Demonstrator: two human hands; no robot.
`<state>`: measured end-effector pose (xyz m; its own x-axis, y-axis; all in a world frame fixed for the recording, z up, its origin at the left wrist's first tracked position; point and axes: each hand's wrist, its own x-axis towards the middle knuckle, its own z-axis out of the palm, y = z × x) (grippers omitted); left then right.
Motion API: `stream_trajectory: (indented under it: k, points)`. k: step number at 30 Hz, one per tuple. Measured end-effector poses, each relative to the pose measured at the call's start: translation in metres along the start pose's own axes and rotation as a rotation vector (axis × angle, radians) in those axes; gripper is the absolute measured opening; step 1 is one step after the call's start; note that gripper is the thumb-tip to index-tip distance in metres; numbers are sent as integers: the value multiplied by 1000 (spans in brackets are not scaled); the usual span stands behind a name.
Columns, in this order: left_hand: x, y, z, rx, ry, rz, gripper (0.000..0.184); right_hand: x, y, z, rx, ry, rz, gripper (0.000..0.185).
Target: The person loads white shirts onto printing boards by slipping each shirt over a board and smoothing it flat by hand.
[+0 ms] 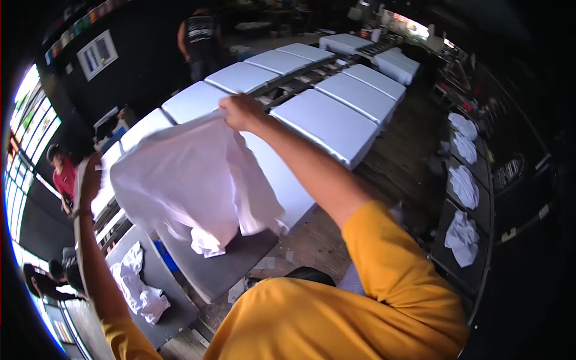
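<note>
A white cloth (pixel 180 168) hangs spread out in front of me, its top edge stretched between both arms. My right hand (pixel 242 113) is closed on the cloth's upper right corner. Raised at the far left, my left hand (pixel 90 180) is close to the cloth's other side; its fingers are blurred and I cannot make out their grip. Below the cloth lies a dark grey board (pixel 252 247), partly covered from view by the fabric.
Boards covered in white (pixel 327 123) run in two rows into the distance. Crumpled white cloths lie on dark boards at the right (pixel 462 237) and lower left (pixel 141 288). A person stands at the back (pixel 201 39); others are at the left (pixel 63 174).
</note>
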<state>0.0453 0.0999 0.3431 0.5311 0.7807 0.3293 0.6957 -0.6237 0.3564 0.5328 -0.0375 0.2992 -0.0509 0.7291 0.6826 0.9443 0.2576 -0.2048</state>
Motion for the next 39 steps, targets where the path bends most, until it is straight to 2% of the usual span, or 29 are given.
stream_trajectory:
  k: [1, 3, 5, 7, 8, 9, 10, 11, 13, 14, 17, 19, 20, 22, 24, 25, 29, 30, 31, 32, 33, 34, 35, 37, 38, 39]
  points:
    - [0, -52, -26, -151, 218, 21, 24, 12, 9, -13, -113, 112, -37, 20]
    - [-3, -127, -81, -403, 569, 164, 29, 37, 20, -55, 41, 370, -4, 22]
    - [-25, -97, -98, -341, 473, 169, 43, 44, -7, -99, 177, 291, -4, 24]
    - [-58, -44, -97, -276, 391, 163, 56, 47, -53, -92, 348, 270, -175, 26]
    - [-73, 0, -74, -241, 349, 163, 61, 59, -62, -47, 375, 317, -428, 26]
    - [-80, 48, -49, -211, 308, 177, 67, 35, -104, -56, 356, 237, -424, 30]
    - [-90, 96, -16, -184, 263, 193, 72, 16, -139, -57, 402, 211, -540, 35]
    - [-100, 135, 10, -167, 231, 216, 78, -9, -168, -87, 403, -90, -574, 39]
    - [-121, 182, 40, -258, 186, 204, 89, -56, -209, -124, 549, 77, -665, 27]
    - [-135, 190, 43, -377, 179, 152, 86, -76, -214, -166, 522, 3, -647, 20]
    - [-170, 206, 57, -746, 91, -5, 78, -108, -198, -224, 406, -19, -540, 25]
    - [-177, 216, 70, -924, 254, 68, 73, -120, -181, -253, 434, 96, -576, 25]
    - [-176, 223, 72, -881, 367, 127, 73, -122, -172, -265, 455, 151, -609, 27]
    - [-177, 240, 54, -748, 452, 122, 75, -129, -153, -294, 352, -48, -590, 29]
    - [-177, 239, 38, -628, 370, 38, 80, -125, -143, -301, 199, -260, -516, 31]
    - [-179, 242, 34, -594, 318, 21, 83, -119, -137, -292, 139, -289, -478, 29]
    - [-171, 262, 32, -741, -122, 202, 94, -97, -116, -270, 48, 63, -478, 19]
    - [-176, 265, 44, -700, -42, 134, 92, -87, -113, -265, -19, 84, -409, 24]
    - [-171, 258, 43, -556, -82, 31, 88, -72, -104, -251, -25, 140, -398, 31]
    - [-167, 251, 42, -409, -136, -64, 83, -55, -94, -236, 71, 170, -380, 30]
    - [-141, 219, 29, -174, -314, -201, 76, -35, -80, -214, 102, 145, -313, 32]
    - [-116, 146, 39, 303, -144, -237, 56, -12, -64, -188, 121, 192, -299, 34]
    - [-102, 115, 29, 226, 141, 76, 47, 6, -57, -171, 133, 150, -222, 37]
    - [-87, 140, -42, 265, 296, 30, 37, 37, -46, -163, 26, 179, -252, 22]
    - [-79, 153, -78, 281, 373, 5, 34, 46, -45, -171, -61, 212, -292, 23]
    - [-89, 163, -100, 290, 517, 67, 38, 53, -40, -179, -135, 262, -307, 23]
